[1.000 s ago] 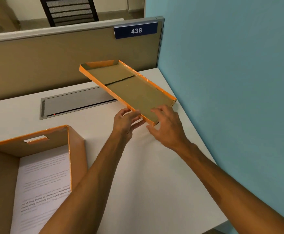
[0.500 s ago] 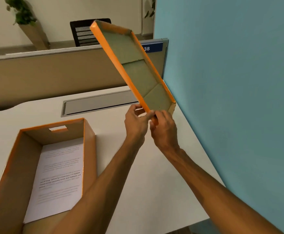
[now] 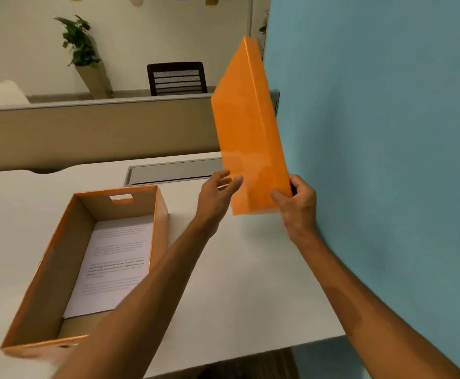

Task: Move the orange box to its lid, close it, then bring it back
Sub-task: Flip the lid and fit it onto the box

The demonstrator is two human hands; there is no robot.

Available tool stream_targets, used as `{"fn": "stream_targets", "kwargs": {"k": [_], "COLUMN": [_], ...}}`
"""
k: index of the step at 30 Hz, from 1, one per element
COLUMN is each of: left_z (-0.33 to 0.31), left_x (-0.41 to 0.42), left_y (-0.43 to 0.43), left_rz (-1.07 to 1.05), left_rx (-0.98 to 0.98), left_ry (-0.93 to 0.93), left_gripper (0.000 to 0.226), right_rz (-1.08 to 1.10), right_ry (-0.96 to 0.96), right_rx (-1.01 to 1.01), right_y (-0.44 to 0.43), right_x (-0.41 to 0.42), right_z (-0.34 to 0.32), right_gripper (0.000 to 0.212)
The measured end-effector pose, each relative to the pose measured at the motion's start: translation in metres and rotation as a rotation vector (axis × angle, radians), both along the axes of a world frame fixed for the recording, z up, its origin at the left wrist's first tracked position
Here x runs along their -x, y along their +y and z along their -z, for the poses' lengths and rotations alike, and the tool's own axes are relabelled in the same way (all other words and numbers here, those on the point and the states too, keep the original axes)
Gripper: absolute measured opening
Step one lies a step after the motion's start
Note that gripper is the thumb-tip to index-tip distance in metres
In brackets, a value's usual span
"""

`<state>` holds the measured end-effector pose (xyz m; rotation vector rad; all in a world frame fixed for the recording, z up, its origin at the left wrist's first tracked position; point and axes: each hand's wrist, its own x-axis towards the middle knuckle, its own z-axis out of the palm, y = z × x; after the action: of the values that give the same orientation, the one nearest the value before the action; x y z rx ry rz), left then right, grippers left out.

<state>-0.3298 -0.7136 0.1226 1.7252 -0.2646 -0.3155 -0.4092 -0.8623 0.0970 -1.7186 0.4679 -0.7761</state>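
Observation:
The orange lid [image 3: 248, 127] stands almost upright in the air above the desk's right side, its glossy orange top turned toward me. My right hand [image 3: 295, 206] grips its lower right corner. My left hand [image 3: 217, 191] touches the lower left edge with fingers spread. The open orange box [image 3: 59, 272], brown inside, sits on the desk at the lower left with a printed sheet of paper [image 3: 114, 263] lying in its bottom; my left forearm crosses over its near right corner.
The white desk [image 3: 237, 283] ends at a front edge close to me. A teal partition [image 3: 373, 160] walls off the right side. A grey cable tray [image 3: 168, 170] and a beige divider [image 3: 92, 132] lie behind; a chair and a potted plant stand beyond.
The lid was lifted off the desk, tilted up and flipped, so its orange top now faces me instead of its brown inside. My hands shifted to its lower corners. The view moved back.

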Motion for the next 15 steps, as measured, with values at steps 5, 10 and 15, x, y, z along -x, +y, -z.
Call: {"fn": "stream_targets", "kwargs": {"k": [5,10,15], "left_z": [0.019,0.027,0.022], "left_x": [-0.011,-0.017,-0.011], "left_y": [0.053,0.089,0.151], "left_rz": [-0.022,0.026,0.004], "left_rx": [-0.118,-0.094,-0.087], "left_ry": [0.192,0.340,0.283], "left_gripper": [0.071,0.058,0.038], "right_rz": [-0.171,-0.253,-0.301], "right_ry": [-0.122,-0.134,-0.107], "right_rx": [-0.425,-0.692,-0.778], "right_y": [-0.012,-0.011,0.031], "right_x": [0.029,0.045,0.062], "right_z": [-0.009,-0.010,-0.011], "right_gripper": [0.033,0.042,0.052]}}
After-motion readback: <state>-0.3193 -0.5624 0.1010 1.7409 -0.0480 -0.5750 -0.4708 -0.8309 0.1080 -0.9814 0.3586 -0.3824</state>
